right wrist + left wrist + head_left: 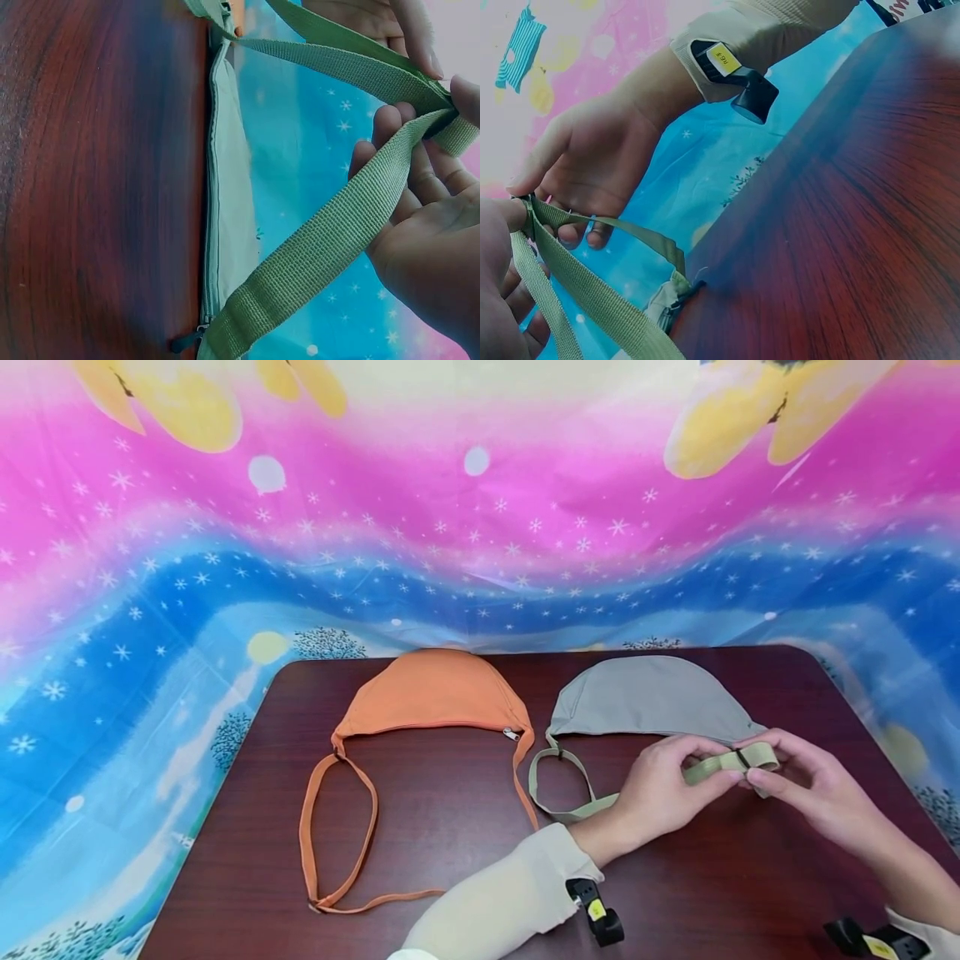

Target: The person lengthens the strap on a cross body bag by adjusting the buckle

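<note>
A grey-green crossbody bag (648, 697) lies on the right part of the table, its light green strap (322, 232) lifted off the tabletop. My left hand (660, 785) pinches that strap beside a black slider buckle (742, 758). Close on the other side of the buckle, my right hand (832, 785) holds the strap's folded loop between thumb and fingers. In the right wrist view the strap runs from the bag's zippered edge up to both hands. Fingers partly hide the buckle. To the left lies an orange crossbody bag (435, 692), untouched.
The orange bag's strap (306, 827) forms a loop on the dark wooden table (247, 860). Part of the green strap makes a small ring (534, 777) left of my left wrist. A patterned cloth (465, 543) hangs behind the table. Black bands circle both wrists.
</note>
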A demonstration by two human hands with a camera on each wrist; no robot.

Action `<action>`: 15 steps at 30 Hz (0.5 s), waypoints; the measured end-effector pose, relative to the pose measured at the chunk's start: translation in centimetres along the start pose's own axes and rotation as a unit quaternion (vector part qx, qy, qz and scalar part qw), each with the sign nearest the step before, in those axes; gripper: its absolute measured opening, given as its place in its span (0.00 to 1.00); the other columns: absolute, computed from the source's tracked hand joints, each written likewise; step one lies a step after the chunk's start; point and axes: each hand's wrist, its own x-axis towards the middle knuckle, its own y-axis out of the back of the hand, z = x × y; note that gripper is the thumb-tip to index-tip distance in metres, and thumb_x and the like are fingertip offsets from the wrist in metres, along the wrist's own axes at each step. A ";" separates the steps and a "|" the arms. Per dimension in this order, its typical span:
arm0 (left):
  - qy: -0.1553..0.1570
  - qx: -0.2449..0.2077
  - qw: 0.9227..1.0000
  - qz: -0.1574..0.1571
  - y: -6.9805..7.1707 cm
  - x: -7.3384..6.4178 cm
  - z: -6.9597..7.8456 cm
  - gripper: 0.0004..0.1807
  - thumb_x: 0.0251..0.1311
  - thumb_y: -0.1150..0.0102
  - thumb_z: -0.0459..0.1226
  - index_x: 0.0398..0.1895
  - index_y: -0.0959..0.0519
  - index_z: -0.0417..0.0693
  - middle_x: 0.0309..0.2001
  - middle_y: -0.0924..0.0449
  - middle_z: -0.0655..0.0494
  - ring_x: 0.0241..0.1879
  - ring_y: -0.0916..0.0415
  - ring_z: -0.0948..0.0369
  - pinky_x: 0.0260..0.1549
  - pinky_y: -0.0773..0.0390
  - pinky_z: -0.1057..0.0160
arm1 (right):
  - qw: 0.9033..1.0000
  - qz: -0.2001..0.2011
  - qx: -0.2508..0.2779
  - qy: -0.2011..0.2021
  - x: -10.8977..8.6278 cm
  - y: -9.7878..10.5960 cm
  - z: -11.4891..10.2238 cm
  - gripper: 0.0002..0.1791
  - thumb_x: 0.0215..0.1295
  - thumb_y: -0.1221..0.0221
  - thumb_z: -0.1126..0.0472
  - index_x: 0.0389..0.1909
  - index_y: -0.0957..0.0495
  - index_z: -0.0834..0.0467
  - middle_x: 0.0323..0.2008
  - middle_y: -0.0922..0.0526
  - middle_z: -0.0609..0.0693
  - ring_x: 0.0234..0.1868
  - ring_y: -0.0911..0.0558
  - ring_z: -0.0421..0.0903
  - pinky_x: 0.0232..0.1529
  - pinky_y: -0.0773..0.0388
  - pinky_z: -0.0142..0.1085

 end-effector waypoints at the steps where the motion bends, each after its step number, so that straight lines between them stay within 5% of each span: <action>1: 0.001 -0.001 1.000 -0.001 0.0 0.0 0.0 0.14 0.67 0.34 0.46 0.53 0.16 0.55 0.49 0.16 0.66 0.42 0.31 0.81 0.43 0.32 0.83 | 1.000 -0.001 -0.003 0.003 0.0 -0.1 0.0 0.17 0.66 0.48 0.85 0.50 0.25 0.66 0.38 0.18 0.47 0.34 0.17 0.40 0.29 0.25 0.34; 15: 0.011 -0.013 1.000 -0.002 -0.1 -0.2 -0.5 0.16 0.64 0.31 0.46 0.53 0.18 0.53 0.47 0.16 0.67 0.43 0.29 0.82 0.44 0.31 0.84 | 0.999 0.018 0.026 0.019 0.2 0.0 -0.1 0.18 0.66 0.49 0.85 0.52 0.26 0.68 0.41 0.21 0.49 0.33 0.18 0.38 0.33 0.22 0.29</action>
